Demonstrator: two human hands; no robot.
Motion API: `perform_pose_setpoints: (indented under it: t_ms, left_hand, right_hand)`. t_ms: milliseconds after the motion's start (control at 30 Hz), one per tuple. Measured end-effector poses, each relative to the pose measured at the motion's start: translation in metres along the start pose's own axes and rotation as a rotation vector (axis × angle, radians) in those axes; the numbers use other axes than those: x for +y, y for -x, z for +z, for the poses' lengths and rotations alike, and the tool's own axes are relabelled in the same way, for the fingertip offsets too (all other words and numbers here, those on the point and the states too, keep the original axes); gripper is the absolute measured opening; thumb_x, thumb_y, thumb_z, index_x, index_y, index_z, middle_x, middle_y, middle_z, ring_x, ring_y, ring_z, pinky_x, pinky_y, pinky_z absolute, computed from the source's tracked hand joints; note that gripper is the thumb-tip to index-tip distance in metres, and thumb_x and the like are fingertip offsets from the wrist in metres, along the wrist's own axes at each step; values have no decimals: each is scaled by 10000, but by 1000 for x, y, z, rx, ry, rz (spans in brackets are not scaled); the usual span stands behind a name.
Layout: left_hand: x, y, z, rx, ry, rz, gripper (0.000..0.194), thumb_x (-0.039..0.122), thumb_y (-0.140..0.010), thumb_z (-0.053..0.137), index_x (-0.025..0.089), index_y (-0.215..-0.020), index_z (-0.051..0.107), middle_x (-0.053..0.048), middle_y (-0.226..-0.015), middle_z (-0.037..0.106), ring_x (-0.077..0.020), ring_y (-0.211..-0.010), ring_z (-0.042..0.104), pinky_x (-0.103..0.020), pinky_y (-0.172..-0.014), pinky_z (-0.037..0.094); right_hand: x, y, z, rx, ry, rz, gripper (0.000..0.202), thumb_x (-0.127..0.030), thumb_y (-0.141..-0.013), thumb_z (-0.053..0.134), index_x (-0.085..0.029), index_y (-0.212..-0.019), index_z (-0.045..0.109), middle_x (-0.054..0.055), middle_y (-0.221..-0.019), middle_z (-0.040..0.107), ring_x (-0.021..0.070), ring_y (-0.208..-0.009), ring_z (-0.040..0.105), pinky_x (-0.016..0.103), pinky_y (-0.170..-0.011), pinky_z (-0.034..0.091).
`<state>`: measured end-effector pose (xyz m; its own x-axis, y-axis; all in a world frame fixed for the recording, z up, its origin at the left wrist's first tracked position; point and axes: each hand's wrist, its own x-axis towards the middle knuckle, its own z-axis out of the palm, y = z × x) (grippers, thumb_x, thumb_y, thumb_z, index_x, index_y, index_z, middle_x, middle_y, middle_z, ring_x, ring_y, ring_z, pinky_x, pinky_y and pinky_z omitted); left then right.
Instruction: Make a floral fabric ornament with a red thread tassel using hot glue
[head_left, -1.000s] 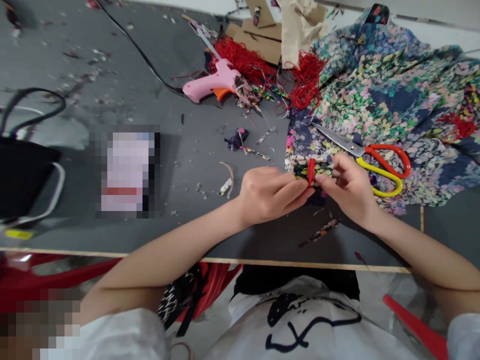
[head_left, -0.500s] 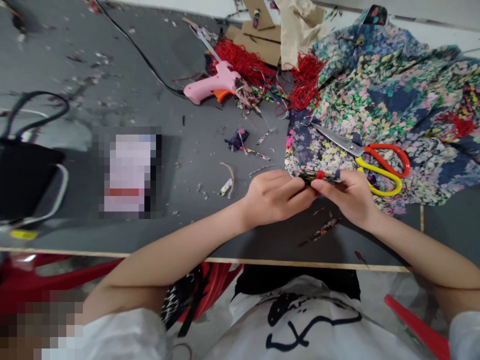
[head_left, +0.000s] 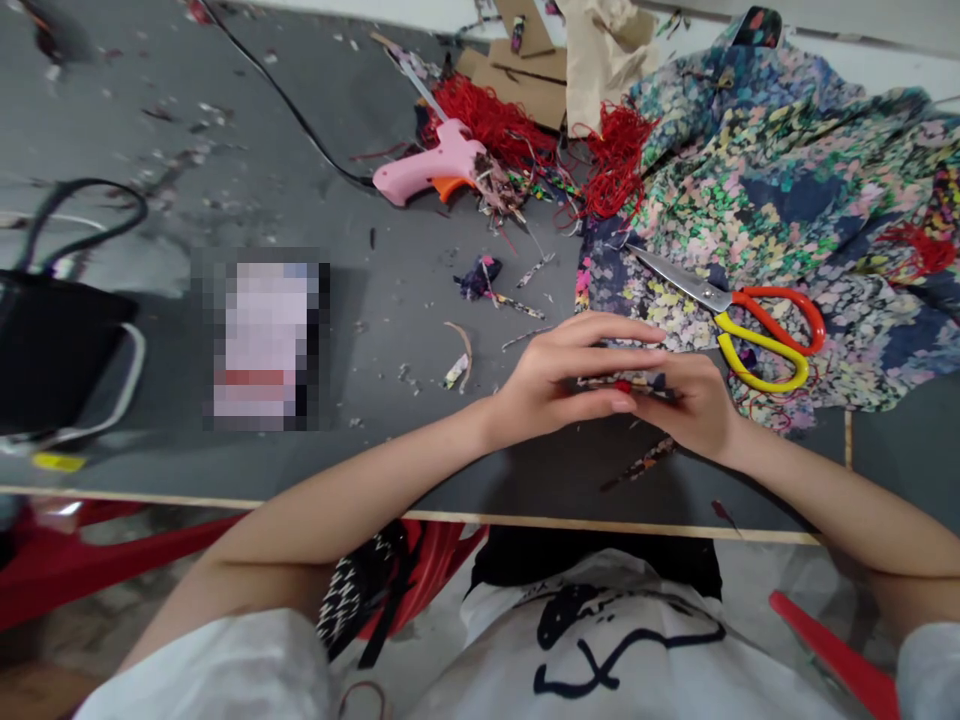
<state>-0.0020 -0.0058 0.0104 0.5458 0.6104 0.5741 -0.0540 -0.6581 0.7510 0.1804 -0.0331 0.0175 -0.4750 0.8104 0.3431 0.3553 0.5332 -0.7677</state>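
A small rolled strip of patterned fabric (head_left: pixel 622 385) with a red bit on it lies between my two hands, partly hidden by the fingers. My right hand (head_left: pixel 697 400) is closed on its right end. With fingers stretched out and thumb apart, my left hand (head_left: pixel 566 375) arches over the strip, its fingertips overlapping the right hand. Just beyond the hands spreads a floral cloth (head_left: pixel 810 220). On that cloth rest metal scissors (head_left: pixel 724 300) with one red and one yellow handle loop, blades slightly parted.
A pink glue gun (head_left: pixel 431 165) lies by red thread (head_left: pixel 502 115) and cardboard (head_left: pixel 517 85). To the left are a pixelated phone-like object (head_left: pixel 262 345) and a black bag (head_left: pixel 60 350). Fabric scraps (head_left: pixel 480 280) dot the grey table (head_left: pixel 390 420).
My left hand has loosened from its pinch and its fingers have straightened over the strip. The right hand stays at the strip. The view has shifted slightly.
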Motion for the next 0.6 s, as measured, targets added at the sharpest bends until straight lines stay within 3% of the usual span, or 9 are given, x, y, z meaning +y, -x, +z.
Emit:
perform_pose_setpoints:
  t_ms: [100,200,267,300,367,433,467,600]
  left_hand:
    - [-4,1,3,13,15,30,340,340,-918,537,215,-1219,631,-126,-1165,688,-180,-1099,644,-319,-961,507]
    - [-6,1,4,28,40,10,296,322,-915,544,200,-1156,666,-122,-1161,695,-182,-1097,657,-309,-951,523]
    - [-2,1,3,21,21,-38,299,342,-921,531,177,-1117,684,-117,-1114,715,-171,-1045,684,-261,-909,540]
    - [1,2,2,25,-12,-71,309,359,-925,521,166,-1090,696,-109,-1062,733,-158,-984,706,-224,-860,550]
    - [7,2,-2,61,-129,-144,343,399,-932,496,156,-1007,726,-79,-935,763,-129,-828,731,-161,-735,549]
    - [13,3,-6,134,-269,-223,392,442,-936,472,162,-929,745,-49,-845,769,-113,-731,726,-142,-659,532]
    - [14,4,-7,176,-327,-260,413,469,-931,467,168,-908,750,-40,-825,769,-114,-717,724,-144,-646,528]
    - [9,7,-8,309,-372,-354,426,528,-891,508,173,-901,743,-35,-819,769,-133,-728,724,-164,-651,539]
  right_hand:
    - [2,-6,-7,-103,32,38,340,-371,-924,490,-164,-727,674,12,-652,672,113,-605,614,213,-552,470]
    - [0,-17,-32,-370,94,22,257,-366,-901,533,-175,-954,696,68,-994,716,182,-923,663,286,-770,515]
    - [-2,-23,-57,-545,206,49,265,-372,-898,534,-198,-1029,686,70,-1090,698,203,-1011,650,321,-860,501]
    - [-2,-24,-70,-561,291,80,290,-399,-907,513,-220,-1071,673,58,-1102,697,203,-1010,652,324,-866,498]
    - [-1,-24,-93,-443,558,178,364,-450,-921,467,-220,-1150,631,68,-1178,669,231,-1094,619,354,-921,470]
    - [3,-22,-108,-376,865,285,388,-426,-921,469,-176,-1189,596,113,-1239,630,282,-1127,593,384,-901,466]
    - [6,-21,-112,-401,981,333,411,-409,-903,504,-155,-1220,564,137,-1216,632,299,-1084,608,386,-844,476]
    - [20,-19,-110,-638,1187,556,477,-397,-836,591,-149,-1230,490,108,-886,674,277,-748,642,324,-545,383]
